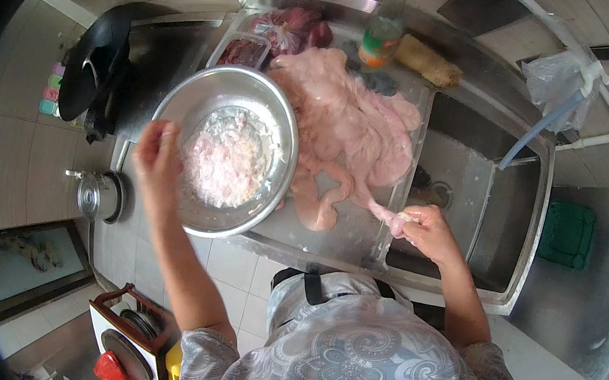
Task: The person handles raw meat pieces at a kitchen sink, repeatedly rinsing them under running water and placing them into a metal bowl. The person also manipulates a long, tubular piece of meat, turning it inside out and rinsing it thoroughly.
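A large heap of pale pink animal intestine (345,103) lies on the steel drainboard left of the sink. My right hand (423,229) is closed around a stretched end of it above the sink's near left edge, with some whitish matter at the fingers. My left hand (158,150), slightly blurred, is over the left rim of a steel basin (285,135), fingers curled; whether they hold anything cannot be told. In the basin lies a pale, wet, crumbly mass (227,162), pinkish white. The basin stands on the drainboard's left part, against the heap.
Behind the heap stand a red-capped bottle (384,27), a brown scrubbing pad (428,62), bagged dark red meat (296,30) and a plastic box (240,49). The sink basin (459,153) is at right, a blue hose (540,129) above it. A black wok (96,64) is far left.
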Demonstrator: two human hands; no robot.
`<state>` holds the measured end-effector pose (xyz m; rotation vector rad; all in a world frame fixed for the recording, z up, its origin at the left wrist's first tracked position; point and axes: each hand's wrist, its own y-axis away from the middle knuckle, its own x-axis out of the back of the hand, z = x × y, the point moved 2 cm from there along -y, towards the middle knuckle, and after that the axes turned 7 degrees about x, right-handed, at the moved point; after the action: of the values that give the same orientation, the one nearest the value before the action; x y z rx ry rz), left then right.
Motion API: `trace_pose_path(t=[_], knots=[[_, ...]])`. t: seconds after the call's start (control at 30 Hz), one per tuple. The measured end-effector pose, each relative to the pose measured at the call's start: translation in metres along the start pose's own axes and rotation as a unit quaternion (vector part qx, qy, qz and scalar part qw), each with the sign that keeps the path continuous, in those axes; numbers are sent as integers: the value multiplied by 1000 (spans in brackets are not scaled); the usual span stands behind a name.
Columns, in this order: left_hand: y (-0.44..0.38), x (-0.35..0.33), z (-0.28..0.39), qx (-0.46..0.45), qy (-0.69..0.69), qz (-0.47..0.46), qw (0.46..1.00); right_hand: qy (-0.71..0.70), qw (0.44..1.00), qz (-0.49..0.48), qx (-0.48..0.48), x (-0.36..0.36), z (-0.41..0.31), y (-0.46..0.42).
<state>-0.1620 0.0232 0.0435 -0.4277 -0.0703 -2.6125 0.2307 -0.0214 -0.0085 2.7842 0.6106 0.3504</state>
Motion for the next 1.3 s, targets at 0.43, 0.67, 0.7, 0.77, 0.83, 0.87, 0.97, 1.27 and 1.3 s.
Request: trace_pose_path(t=[0.43,0.67,0.7,0.77,0.83,0.87,0.97,1.27,1.3], knots=[[86,-92,-24,216,147,-352,898,336,938,-37,84,-13,-44,-16],[149,-195,-31,163,302,-443,828,383,913,-14,139,-32,-53,-21],[149,-193,-28,133,228,-446,855,393,911,3,125,-32,-54,-20],[144,-181,-19,71,70,-445,890,359,921,50,139,-30,-47,-18],[137,-178,-24,-149,-17,-321,935,340,931,51,125,-35,-45,-18],[134,-176,-27,-255,-60,-250,932,310,942,47,120,-37,-45,-17],[88,-151,-44,-134,-120,-70,981,222,967,58,111,-36,-51,-12],[18,-2,-82,-38,-37,-274,960,-215,971,-12,106,0,-37,-10],[18,-5,-102,-147,-397,-187,886,-275,956,-11,99,0,-36,-12]])
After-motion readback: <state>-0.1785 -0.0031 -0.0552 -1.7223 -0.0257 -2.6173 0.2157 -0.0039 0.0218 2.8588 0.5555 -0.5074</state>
